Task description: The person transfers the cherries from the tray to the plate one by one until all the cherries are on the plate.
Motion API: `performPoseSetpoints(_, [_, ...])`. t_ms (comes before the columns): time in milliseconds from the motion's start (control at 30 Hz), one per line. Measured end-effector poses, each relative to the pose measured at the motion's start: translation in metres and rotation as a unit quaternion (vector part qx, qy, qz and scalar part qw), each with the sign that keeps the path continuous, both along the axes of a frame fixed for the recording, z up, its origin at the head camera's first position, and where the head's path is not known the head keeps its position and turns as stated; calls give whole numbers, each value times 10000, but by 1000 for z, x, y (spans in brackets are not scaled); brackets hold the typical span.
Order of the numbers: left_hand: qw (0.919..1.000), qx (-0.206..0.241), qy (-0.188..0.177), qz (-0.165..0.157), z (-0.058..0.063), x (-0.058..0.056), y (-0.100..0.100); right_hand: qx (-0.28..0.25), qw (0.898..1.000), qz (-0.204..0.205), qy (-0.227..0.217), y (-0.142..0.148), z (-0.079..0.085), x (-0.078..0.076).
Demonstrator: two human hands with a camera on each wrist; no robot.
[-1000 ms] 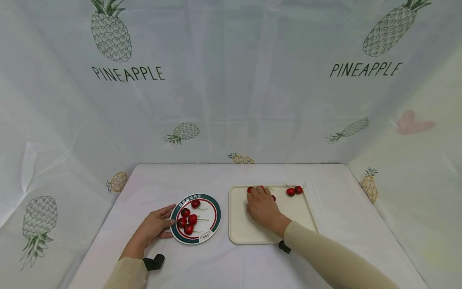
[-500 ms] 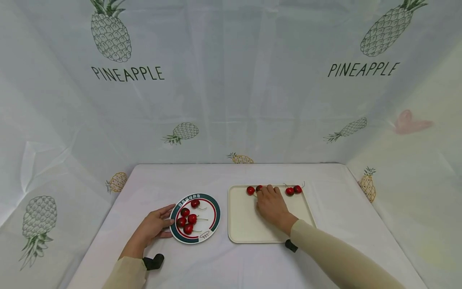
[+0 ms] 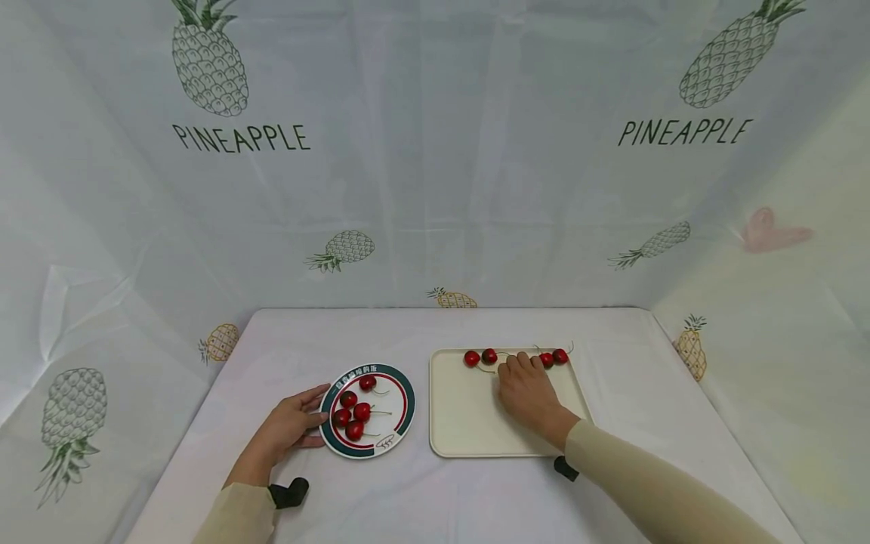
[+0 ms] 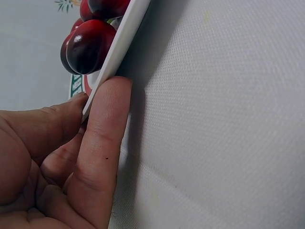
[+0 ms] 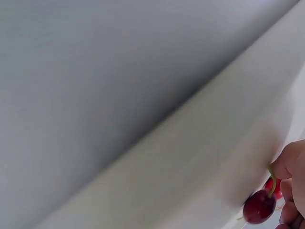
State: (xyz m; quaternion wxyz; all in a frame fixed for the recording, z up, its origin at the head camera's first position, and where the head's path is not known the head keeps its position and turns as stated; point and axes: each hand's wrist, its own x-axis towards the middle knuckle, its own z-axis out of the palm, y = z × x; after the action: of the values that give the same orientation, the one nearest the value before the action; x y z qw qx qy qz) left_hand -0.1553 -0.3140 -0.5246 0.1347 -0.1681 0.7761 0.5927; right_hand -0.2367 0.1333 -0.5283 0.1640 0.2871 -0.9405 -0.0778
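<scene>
At the left in the head view, my left hand (image 3: 285, 425) holds the edge of a round white plate (image 3: 389, 412) with a green band and red ring. Several dark-red cherries (image 4: 90, 46) lie on it, some with stems. In the left wrist view the thumb lies at the plate's edge and a finger runs along its underside. My right hand (image 3: 526, 389) is over the far part of a cream rectangular tray (image 3: 462, 423), fingers curled down around a cherry mostly hidden beneath them. A dark cherry (image 5: 259, 206) with its stem shows beside the thumb in the right wrist view.
Two cherries, one red (image 3: 472, 359) and one dark (image 3: 489, 356), lie left of the right hand along the tray's far edge. Another pair, including one cherry (image 3: 560, 356) at the far right corner, sits close beside the fingers. A white cloth (image 3: 381, 499) covers the table.
My right hand has moved rightward along the tray, uncovering the two cherries at its far left. The cherry seen beside its fingers earlier is now hidden under them. My left hand and plate stay put.
</scene>
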Motion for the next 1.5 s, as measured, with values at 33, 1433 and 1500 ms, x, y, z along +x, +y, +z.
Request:
performPoseSetpoints(33, [10000, -2, 0, -3, 0, 0, 0, -30, 10000, 9, 18, 3, 0, 1])
performPoseSetpoints(1433, [10000, 38, 22, 30, 0, 0, 1, -363, 9992, -28, 149, 43, -2, 12])
performPoseSetpoints(1500, [10000, 18, 11, 22, 0, 1, 1, -393, 9989, 76, 261, 44, -1, 12])
